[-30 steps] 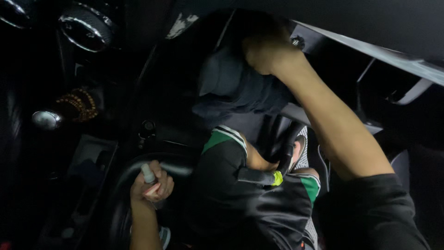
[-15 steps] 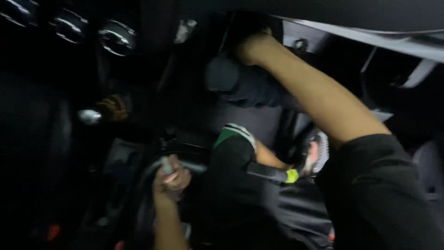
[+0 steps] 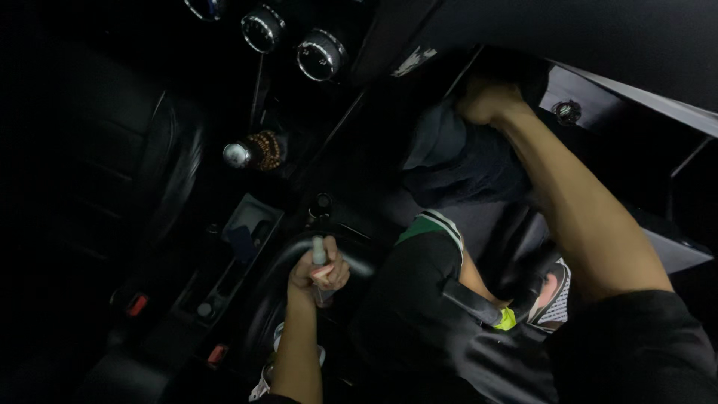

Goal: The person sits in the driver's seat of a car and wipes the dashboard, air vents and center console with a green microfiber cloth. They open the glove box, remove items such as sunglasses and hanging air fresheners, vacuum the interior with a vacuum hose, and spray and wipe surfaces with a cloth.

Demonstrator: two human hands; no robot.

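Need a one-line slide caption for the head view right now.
Inside a dark car: left hand grips a small pale tool; right hand reaches under the dashboard.

My feed is very dim: most of the car interior sinks into black. Light from above right catches the right forearm (image 3: 583, 217) and left hand (image 3: 318, 273), leaving the footwell in deep shadow. Small glints sit on the chrome dials (image 3: 320, 56) and gear knob (image 3: 238, 155). The left edge is blurred and soft.

In the dim car interior, the left hand (image 3: 318, 273) at lower centre grips a small pale cylindrical tool (image 3: 320, 252). The right hand (image 3: 486, 101) reaches under the black dashboard (image 3: 598, 37) at upper right, its grip hidden.
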